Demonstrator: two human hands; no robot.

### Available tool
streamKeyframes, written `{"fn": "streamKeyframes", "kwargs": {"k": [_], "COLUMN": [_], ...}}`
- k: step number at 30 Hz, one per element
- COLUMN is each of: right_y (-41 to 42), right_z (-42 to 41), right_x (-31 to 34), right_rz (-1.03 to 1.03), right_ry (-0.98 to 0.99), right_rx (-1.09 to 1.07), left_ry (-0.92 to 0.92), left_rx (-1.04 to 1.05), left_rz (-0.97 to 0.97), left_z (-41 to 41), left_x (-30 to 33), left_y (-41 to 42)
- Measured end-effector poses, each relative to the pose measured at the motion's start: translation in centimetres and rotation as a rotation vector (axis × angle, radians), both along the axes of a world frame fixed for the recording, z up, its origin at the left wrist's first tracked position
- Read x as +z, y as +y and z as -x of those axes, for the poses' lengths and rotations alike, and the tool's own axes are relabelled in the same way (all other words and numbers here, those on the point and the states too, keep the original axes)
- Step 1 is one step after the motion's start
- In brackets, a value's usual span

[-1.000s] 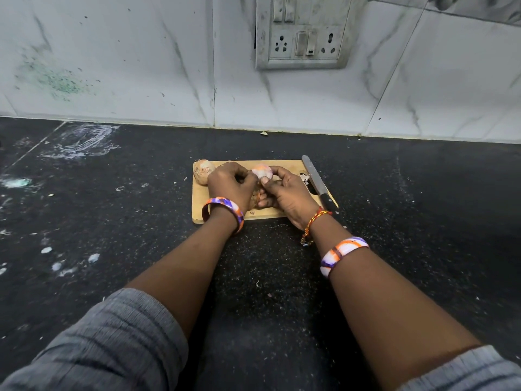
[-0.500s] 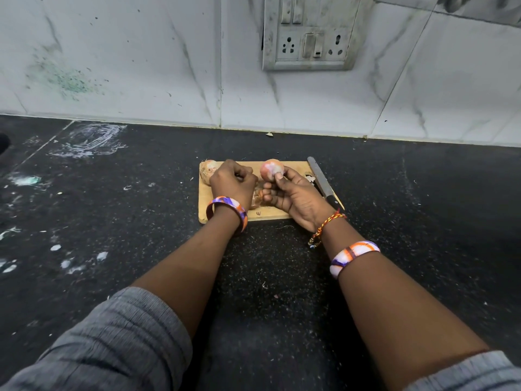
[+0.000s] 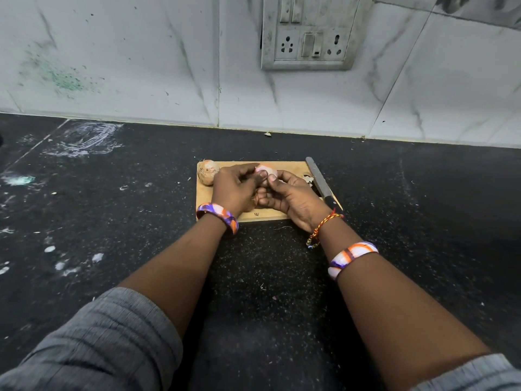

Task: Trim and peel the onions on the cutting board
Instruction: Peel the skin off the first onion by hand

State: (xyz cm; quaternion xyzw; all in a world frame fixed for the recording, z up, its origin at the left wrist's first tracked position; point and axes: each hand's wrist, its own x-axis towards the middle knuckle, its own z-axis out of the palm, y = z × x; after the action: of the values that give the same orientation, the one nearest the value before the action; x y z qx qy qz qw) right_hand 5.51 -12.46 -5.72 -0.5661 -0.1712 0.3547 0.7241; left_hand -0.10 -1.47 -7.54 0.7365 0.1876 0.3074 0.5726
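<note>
A small wooden cutting board lies on the black counter. Above its middle, my left hand and my right hand both hold a pinkish, partly peeled onion; both thumbs press on its near side. Most of that onion is hidden by my fingers. A second onion with its brown skin on sits at the board's far left corner. A knife with a dark handle lies along the board's right edge, touched by neither hand.
Bits of onion skin lie on the board near the knife. The black counter carries white smears and crumbs at the left. A tiled wall with a switch and socket panel stands close behind the board.
My left hand has come back onto the onion, which my right hand held up alone half a second ago. Both thumbs now meet on it.
</note>
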Motion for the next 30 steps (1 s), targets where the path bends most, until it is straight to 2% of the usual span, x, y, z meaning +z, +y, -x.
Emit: {"fn": "streamKeyframes", "kwargs": {"k": [10,15,21,26,30], "right_y": [0.20,-0.05,-0.15,-0.18,-0.03], "right_z": [0.45,0.68,0.65,0.34,0.27], "right_x": [0.22,0.40,0.35,0.06,-0.06], "right_rz": [0.015,0.031,0.030,0.007,-0.011], "right_ry": [0.017,-0.022,-0.039,-0.021,-0.008], "right_rx": [-0.095,-0.093,-0.073,-0.067,-0.073], "left_ry": [0.062,0.064,0.087,0.087,0.054], "left_rx": [-0.089,0.004,0.017,0.076,0.050], "left_rz": [-0.083,-0.142,-0.163,-0.124,-0.006], "left_z": [0.35,0.58,0.79,0.66,0.57], "left_x": [0.17,0.37,0.65,0.50,0.64], "left_y": [-0.18,-0.75,-0.76,-0.66,-0.58]}}
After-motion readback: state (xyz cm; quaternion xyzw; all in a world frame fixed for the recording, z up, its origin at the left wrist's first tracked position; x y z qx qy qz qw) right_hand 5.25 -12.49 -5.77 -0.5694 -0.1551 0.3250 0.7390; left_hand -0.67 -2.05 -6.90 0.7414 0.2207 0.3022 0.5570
